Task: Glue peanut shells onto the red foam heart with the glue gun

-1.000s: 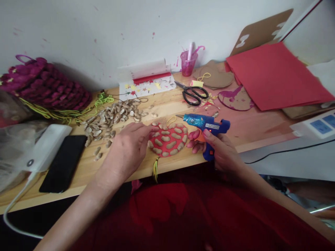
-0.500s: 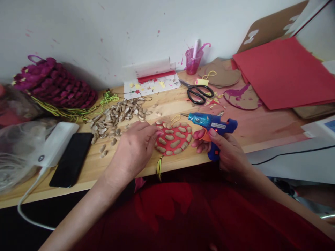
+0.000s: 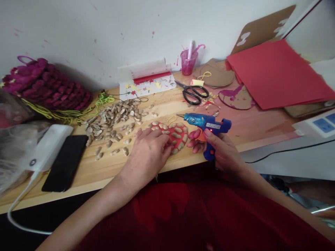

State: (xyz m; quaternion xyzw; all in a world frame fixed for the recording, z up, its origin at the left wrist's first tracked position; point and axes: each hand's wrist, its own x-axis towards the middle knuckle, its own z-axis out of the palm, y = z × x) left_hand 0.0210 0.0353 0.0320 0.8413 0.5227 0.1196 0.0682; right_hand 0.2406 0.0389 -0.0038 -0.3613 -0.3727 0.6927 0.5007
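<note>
My right hand (image 3: 222,148) grips a blue glue gun (image 3: 205,122), its nozzle pointing left and its red light lit. Over the left part of a red disc (image 3: 171,134) covered with peanut shells lies my left hand (image 3: 150,150), fingers drawn together and bent down. What its fingertips hold, if anything, is hidden. A yellow loop (image 3: 172,120) sticks out at the disc's back edge. Left of the disc a pile of peanut shells (image 3: 115,116) spreads over the wooden table (image 3: 104,174).
Black-handled scissors (image 3: 195,94) lie behind the glue gun. A pink cup (image 3: 187,64) stands by the wall. Red sheets (image 3: 277,75) and cardboard pieces (image 3: 220,76) are at the back right. At left are a phone (image 3: 65,164), a white power strip (image 3: 51,146) and a purple layered craft (image 3: 49,83).
My left hand has shifted right and lower across the disc, covering more of its left and front part. The glue gun stays in my right hand. The view has shifted slightly.
</note>
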